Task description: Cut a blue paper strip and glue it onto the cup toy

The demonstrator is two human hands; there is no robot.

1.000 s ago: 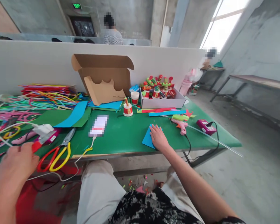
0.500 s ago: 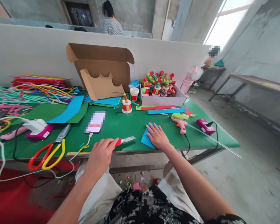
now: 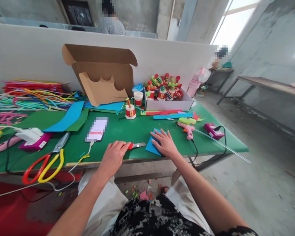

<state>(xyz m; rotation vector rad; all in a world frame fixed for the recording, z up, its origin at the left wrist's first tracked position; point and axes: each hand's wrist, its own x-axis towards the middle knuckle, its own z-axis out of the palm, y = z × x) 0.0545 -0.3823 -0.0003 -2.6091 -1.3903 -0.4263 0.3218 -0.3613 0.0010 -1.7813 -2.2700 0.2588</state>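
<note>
Fingers [image 3: 123, 146] of the left hand [image 3: 114, 155] curl around the red handle of a small knife [image 3: 136, 145], whose grey blade lies flat on the green desk [image 3: 127, 131] and points toward the blue paper [image 3: 151, 146].

At the far left of the desk lie heaps of coloured pipe cleaners [image 3: 29, 95], a white charger block [image 3: 29, 134] on a purple device, and red-and-yellow scissors [image 3: 43, 162] near the front edge. Next come green and blue foam sheets [image 3: 64, 119] and a phone [image 3: 96, 130] on a cable. Behind stands an open cardboard box [image 3: 100, 77], with a small red-and-white cup figure [image 3: 130, 112] in front of it.

Right of the knife, the right hand [image 3: 163, 144] presses flat on the blue paper, fingers spread wide, holding nothing. Just beyond it lies a pink glue gun [image 3: 188, 130], with a white tray [image 3: 169, 104] of finished figures further back. A purple box [image 3: 213, 130] with a black cord sits near the desk's right end.

Behind the partition, a person in a striped top [image 3: 111, 28] stands.
</note>
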